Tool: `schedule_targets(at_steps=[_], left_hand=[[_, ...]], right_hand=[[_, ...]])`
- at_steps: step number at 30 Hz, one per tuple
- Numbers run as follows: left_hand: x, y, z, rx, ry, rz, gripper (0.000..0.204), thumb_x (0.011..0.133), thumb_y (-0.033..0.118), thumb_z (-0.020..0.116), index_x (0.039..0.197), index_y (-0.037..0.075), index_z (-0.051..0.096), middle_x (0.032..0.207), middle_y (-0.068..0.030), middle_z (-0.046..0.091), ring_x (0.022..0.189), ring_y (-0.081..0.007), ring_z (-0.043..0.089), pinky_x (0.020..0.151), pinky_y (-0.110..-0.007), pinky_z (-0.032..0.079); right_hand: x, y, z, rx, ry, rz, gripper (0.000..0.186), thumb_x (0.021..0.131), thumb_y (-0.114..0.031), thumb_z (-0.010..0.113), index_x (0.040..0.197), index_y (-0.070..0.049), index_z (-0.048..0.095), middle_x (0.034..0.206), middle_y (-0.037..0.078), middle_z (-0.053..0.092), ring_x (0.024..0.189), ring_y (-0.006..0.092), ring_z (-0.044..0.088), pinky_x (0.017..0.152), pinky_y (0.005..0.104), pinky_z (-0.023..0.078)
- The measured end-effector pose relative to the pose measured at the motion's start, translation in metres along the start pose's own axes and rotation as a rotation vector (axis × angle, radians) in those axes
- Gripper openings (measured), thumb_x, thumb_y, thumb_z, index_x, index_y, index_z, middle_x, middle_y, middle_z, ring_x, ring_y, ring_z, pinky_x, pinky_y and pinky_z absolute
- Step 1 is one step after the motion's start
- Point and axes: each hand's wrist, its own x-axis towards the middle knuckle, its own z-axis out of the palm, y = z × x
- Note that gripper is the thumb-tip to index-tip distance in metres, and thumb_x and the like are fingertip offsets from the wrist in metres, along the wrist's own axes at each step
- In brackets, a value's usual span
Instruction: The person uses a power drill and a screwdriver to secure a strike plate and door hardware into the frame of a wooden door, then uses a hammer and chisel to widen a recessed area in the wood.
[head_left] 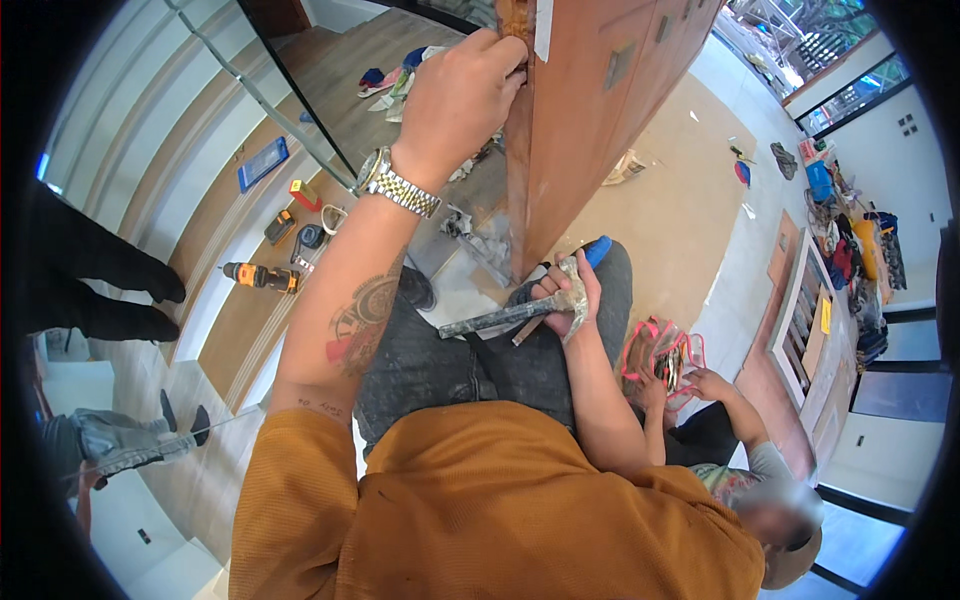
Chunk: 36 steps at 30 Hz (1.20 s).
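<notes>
A brown wooden door [590,110] stands on edge in front of me. My left hand [465,105], a metal watch [395,183] on its wrist, has its fingers curled at the door's upper left edge. Over my lap, my right hand [570,297] is closed on a claw hammer [490,319], gripping it near the head so the worn handle points left. The same hand also holds a blue-handled tool [597,251], which looks like a chisel. Its narrow metal end sticks out below the fist.
On the steps at left lie a cordless drill [262,277], a tape measure [311,236], a battery [279,227] and a blue packet [263,164], beside a glass panel [290,90]. At right, a co-worker's hands [710,387] reach into a pink-trimmed clear bag [650,345]. Another person's dark-trousered legs [100,265] stand at left.
</notes>
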Motion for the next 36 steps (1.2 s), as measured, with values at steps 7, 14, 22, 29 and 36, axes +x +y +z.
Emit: schedule_targets(at_steps=[7, 14, 22, 29, 36], left_hand=[[-0.008, -0.008, 0.028, -0.156, 0.234, -0.117, 0.008, 0.078, 0.006, 0.067, 0.084, 0.002, 0.066, 0.076, -0.0128, 0.065, 0.062, -0.0266, 0.061, 0.060, -0.037, 0.049], [-0.058, 0.015, 0.009, -0.467, 0.366, -0.644, 0.005, 0.082, 0.005, 0.065, 0.086, 0.001, 0.065, 0.075, -0.0136, 0.067, 0.062, -0.0274, 0.062, 0.059, -0.037, 0.050], [-0.037, -0.003, 0.004, -0.175, 0.151, -0.286, 0.022, 0.086, 0.012, 0.072, 0.107, 0.005, 0.072, 0.081, -0.0090, 0.068, 0.068, -0.0197, 0.064, 0.065, -0.033, 0.051], [-0.036, -0.010, 0.025, 0.009, 0.208, -0.123, 0.020, 0.086, 0.014, 0.070, 0.105, 0.011, 0.073, 0.086, -0.0104, 0.067, 0.072, -0.0332, 0.066, 0.066, -0.042, 0.054], [-0.028, -0.009, 0.034, -0.092, 0.219, -0.287, 0.010, 0.088, 0.014, 0.068, 0.093, 0.005, 0.067, 0.088, -0.0119, 0.068, 0.073, -0.0358, 0.066, 0.066, -0.045, 0.053]], right_hand=[[0.000, 0.007, 0.000, -0.036, 0.044, -0.008, 0.043, 0.106, -0.043, 0.044, 0.110, -0.005, 0.064, 0.058, -0.001, 0.048, 0.047, 0.0115, 0.034, 0.054, 0.0294, 0.030], [-0.001, 0.007, -0.001, -0.048, 0.046, 0.000, 0.040, 0.103, -0.044, 0.049, 0.105, -0.008, 0.066, 0.058, 0.000, 0.050, 0.048, 0.0120, 0.036, 0.053, 0.0292, 0.030], [0.008, 0.012, -0.002, -0.051, 0.048, 0.012, 0.040, 0.104, -0.043, 0.048, 0.106, -0.007, 0.066, 0.058, 0.000, 0.050, 0.048, 0.0125, 0.035, 0.053, 0.0298, 0.030], [0.010, 0.013, -0.006, -0.064, 0.074, 0.017, 0.039, 0.103, -0.043, 0.049, 0.106, -0.008, 0.065, 0.058, 0.000, 0.050, 0.047, 0.0125, 0.035, 0.053, 0.0296, 0.031], [0.009, 0.006, -0.004, -0.050, 0.090, -0.011, 0.038, 0.103, -0.043, 0.049, 0.106, -0.008, 0.065, 0.058, -0.001, 0.050, 0.048, 0.0121, 0.036, 0.052, 0.0295, 0.031]])
